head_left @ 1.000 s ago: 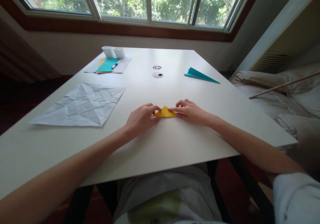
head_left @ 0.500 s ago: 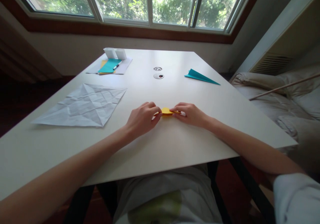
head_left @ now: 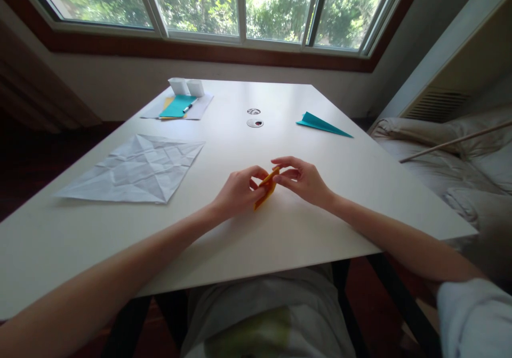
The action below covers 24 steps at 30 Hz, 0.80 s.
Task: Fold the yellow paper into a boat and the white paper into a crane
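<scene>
A small folded yellow paper [head_left: 264, 192] is held tilted just above the white table [head_left: 304, 230], its upper end pointing away to the right. My left hand [head_left: 240, 190] pinches it from the left between thumb and fingers, covering part of it. At its upper right end are the fingertips of my right hand [head_left: 303, 181]. The thumb and a bent finger touch that end, while the index finger stretches out above it. How the paper is folded inside cannot be made out.
A creased white sheet [head_left: 140, 168] lies at left. A teal paper plane [head_left: 324, 125] rests at right. Far left are teal paper [head_left: 178, 106], a pen [head_left: 189, 106] and white folded paper shapes [head_left: 195, 87]. Two round discs [head_left: 255, 123] mark the table's middle.
The yellow paper has turned from lying level between both hands to a steep slant. My left hand has shifted slightly right, and my right fingers have loosened and risen.
</scene>
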Each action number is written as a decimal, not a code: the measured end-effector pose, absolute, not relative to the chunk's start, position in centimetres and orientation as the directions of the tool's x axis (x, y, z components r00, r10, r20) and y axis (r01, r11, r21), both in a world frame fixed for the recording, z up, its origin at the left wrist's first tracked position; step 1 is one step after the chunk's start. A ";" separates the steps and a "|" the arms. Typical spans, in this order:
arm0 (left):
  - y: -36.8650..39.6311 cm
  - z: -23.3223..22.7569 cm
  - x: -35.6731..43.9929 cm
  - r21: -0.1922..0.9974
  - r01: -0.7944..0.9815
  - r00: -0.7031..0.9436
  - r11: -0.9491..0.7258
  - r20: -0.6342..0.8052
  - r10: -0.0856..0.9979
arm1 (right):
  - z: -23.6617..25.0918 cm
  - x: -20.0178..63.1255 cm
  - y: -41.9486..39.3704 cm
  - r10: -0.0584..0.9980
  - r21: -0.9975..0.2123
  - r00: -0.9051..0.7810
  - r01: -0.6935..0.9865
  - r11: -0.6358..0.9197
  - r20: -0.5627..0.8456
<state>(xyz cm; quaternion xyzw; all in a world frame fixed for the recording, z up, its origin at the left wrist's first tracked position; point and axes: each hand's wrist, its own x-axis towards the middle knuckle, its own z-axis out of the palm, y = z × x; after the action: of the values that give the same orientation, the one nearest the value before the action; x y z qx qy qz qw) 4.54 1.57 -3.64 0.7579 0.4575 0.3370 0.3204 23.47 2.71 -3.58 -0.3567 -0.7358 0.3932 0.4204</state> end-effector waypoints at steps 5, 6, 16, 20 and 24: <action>2.0 -3.6 4.6 0.921 0.283 0.300 -0.269 0.181 0.937 | -3.6 23.2 2.3 0.855 -0.880 -0.369 0.163 0.446 0.365; 2.0 -3.6 4.6 0.935 0.256 0.276 -0.245 0.172 0.946 | -3.6 23.1 2.2 0.849 -0.864 -0.370 0.190 0.466 0.377; 1.8 -3.7 4.9 0.884 0.378 0.170 -0.277 0.228 0.959 | -3.7 22.3 1.6 0.858 -0.854 -0.417 0.282 0.437 0.301; 1.6 -3.8 5.1 0.877 0.397 0.161 -0.271 0.224 0.961 | -3.7 22.2 1.5 0.869 -0.853 -0.404 0.305 0.423 0.287; 1.7 -3.8 5.2 0.880 0.377 0.155 -0.288 0.246 0.957 | -3.6 22.2 1.6 0.877 -0.865 -0.396 0.298 0.404 0.273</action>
<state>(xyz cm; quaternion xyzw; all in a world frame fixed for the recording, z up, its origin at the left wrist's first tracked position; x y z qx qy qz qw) 5.22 1.74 -3.84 0.6798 0.4906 0.4264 0.3397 22.23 1.56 -3.59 -0.3940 -0.7453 0.3779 0.3827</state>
